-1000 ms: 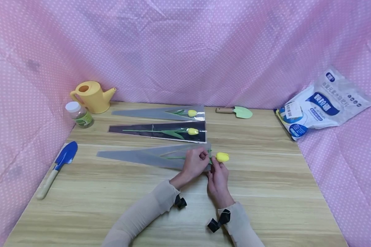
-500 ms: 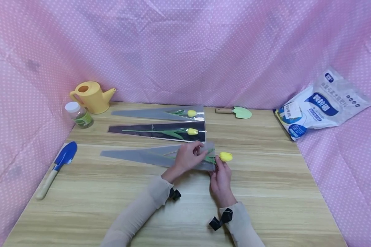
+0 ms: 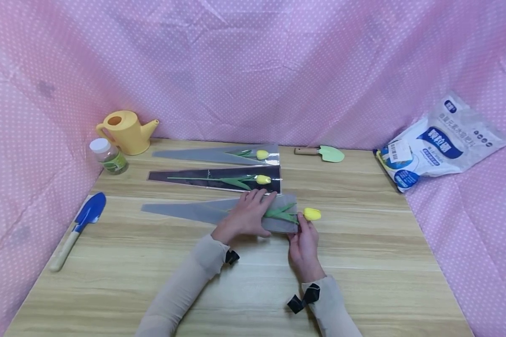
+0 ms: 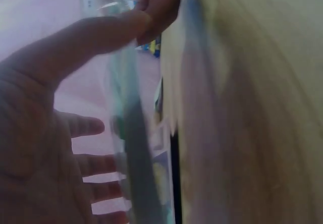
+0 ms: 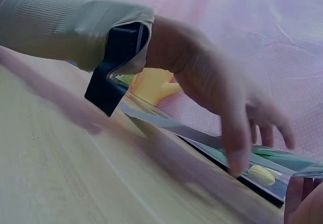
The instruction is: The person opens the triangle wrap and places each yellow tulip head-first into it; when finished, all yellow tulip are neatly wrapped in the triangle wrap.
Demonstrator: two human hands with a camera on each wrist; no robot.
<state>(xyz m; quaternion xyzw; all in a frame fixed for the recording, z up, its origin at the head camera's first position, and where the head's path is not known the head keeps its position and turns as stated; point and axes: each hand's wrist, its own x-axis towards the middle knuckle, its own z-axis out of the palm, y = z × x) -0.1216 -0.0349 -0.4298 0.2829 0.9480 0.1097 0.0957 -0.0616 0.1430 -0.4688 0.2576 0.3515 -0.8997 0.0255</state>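
A yellow tulip (image 3: pixel 312 214) lies partly in a frosted flower sleeve (image 3: pixel 181 210), its bloom beyond the sleeve's wide right end and its green leaves inside. My right hand (image 3: pixel 305 245) pinches the sleeve's mouth just below the bloom; whether it also grips the stem is hidden. Over the sleeve's middle, my left hand (image 3: pixel 248 214) spreads with fingers extended. In the left wrist view, the left hand's straight fingers (image 4: pixel 96 166) are beside the blurred sleeve (image 4: pixel 139 148), and I cannot tell whether they touch it.
Behind lie a dark sleeve (image 3: pixel 185 174) and a frosted sleeve (image 3: pixel 189 155), each holding a yellow tulip. A watering can (image 3: pixel 128 133), lidded bottle (image 3: pixel 111 159) and blue trowel (image 3: pixel 90 210) stand or lie at left. A green trowel (image 3: pixel 331 153) and fertilizer bag (image 3: pixel 442 140) are right.
The sleeve and tulip have shifted slightly right with my right hand. My left hand has moved left from the sleeve's mouth, its fingers going from curled to spread, uncovering the leaves.
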